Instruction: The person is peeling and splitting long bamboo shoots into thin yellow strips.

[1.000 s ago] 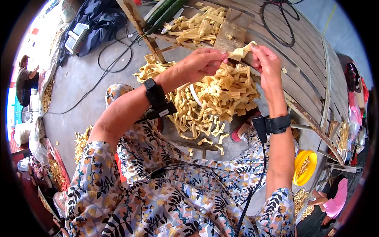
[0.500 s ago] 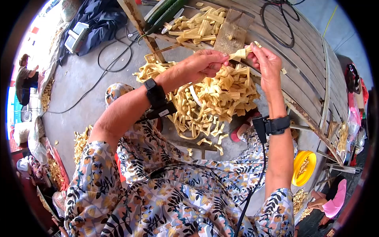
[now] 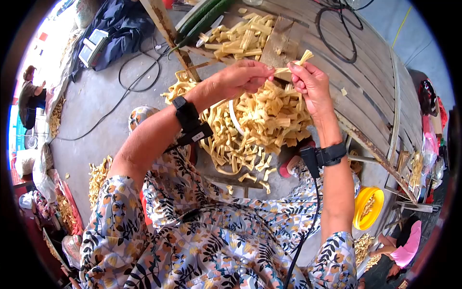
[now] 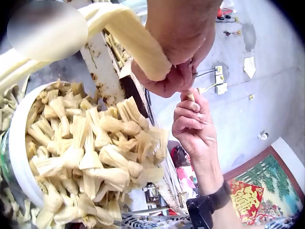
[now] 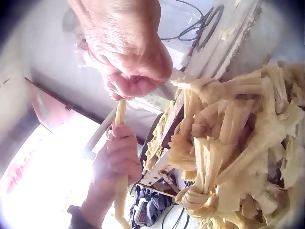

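Both hands hold one pale yellow strip, apparently tofu skin [image 5: 121, 111], stretched between them above a heaped bucket. My left hand [image 3: 250, 76] pinches it between thumb and fingers, and a long tail of the strip [image 4: 136, 36] hangs from that hand in the left wrist view. My right hand [image 3: 312, 86] pinches the other part, with a short frayed end [image 3: 305, 57] standing up past the thumb. Beneath lies a pile of knotted tofu-skin pieces [image 3: 276, 113], mounded over the white rim of the bucket [image 4: 23, 152].
A slatted wooden table [image 3: 365, 86] stands ahead, bearing cut strips [image 3: 245, 36], a small wooden board [image 3: 284, 41], dark green gourds [image 3: 202, 19] and a coiled black cable [image 3: 332, 31]. A yellow tub [image 3: 369, 208] sits at right. Another person [image 3: 406, 245] is at lower right.
My right hand has moved left and slightly down, nearer the left hand. The wide folded part between the hands has given way to a narrow stretch, and a frayed end now shows past the right thumb.
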A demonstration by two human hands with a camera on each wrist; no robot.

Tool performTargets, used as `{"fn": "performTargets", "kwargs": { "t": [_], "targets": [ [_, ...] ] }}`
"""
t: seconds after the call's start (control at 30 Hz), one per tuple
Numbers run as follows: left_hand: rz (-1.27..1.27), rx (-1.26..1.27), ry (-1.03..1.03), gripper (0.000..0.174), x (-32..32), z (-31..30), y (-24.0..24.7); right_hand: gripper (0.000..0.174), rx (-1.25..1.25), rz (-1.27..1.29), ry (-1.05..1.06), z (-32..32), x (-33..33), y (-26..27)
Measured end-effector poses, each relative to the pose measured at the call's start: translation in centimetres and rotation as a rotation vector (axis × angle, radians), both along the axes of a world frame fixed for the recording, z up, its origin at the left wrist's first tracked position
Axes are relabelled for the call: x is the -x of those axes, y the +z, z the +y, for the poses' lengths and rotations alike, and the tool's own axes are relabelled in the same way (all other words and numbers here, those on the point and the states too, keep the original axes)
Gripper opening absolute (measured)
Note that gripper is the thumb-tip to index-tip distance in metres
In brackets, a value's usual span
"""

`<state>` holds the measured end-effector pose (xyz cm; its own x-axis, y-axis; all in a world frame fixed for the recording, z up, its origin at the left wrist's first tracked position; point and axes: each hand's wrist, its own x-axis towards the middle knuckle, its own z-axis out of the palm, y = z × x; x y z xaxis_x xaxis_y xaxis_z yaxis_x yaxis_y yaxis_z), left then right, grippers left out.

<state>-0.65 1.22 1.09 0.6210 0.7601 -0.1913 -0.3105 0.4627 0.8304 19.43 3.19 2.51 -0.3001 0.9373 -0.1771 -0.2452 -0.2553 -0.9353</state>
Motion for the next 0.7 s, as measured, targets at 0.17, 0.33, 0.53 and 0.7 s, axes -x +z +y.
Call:
{"fn": "performTargets", "kwargs": {
  "t": [0.17,0.33,0.53,0.7],
  "targets": [
    [0.684,-0.636,0.133,0.02,0.9,3.7,1.0,0.013,-0.103,-0.016,-0.163,3.4,-0.8,0.4],
    [0.746,-0.742,0.325,0.021,0.0,7.3,1.6,0.014,-0.144,0.033,-0.297,6.5,-0.2,-0.7],
    [0.68,-0.638,0.39,0.019,-0.4,8.8,0.9,0.014,-0.132,0.025,-0.358,8.0,0.5,-1.8],
    [0.75,-0.637,0.416,0.019,-0.7,9.4,0.5,0.015,-0.101,0.055,-0.379,8.8,0.6,-2.2]
  ]
}}
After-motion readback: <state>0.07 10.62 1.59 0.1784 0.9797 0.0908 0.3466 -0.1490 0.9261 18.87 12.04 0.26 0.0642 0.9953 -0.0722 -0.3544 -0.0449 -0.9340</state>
